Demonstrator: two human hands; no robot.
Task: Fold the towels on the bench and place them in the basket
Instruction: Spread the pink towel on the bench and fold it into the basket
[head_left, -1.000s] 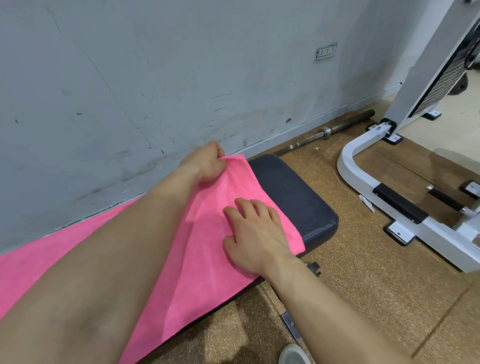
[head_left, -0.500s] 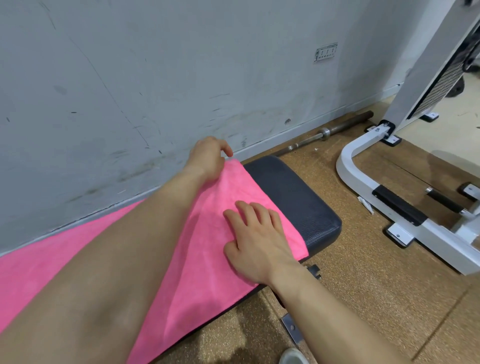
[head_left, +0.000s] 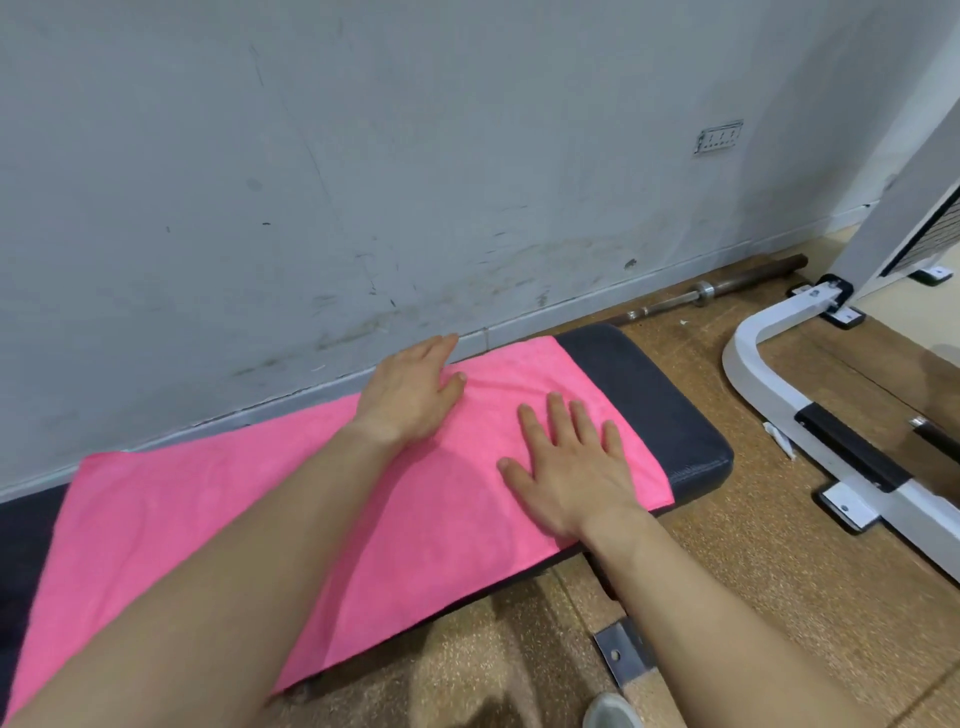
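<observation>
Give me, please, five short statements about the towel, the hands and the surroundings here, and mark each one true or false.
1. The pink towel lies spread on the dark bench. True.
2. The right hand lies flat on the towel with straight fingers. True.
3. The left hand pinches a towel corner and lifts it. False: it rests open at the towel's far edge, near the wall.
4. A basket stands on the bench beside the towel. False: no basket is in view.
5. A barbell bar lies on the floor along the wall. True.
</observation>
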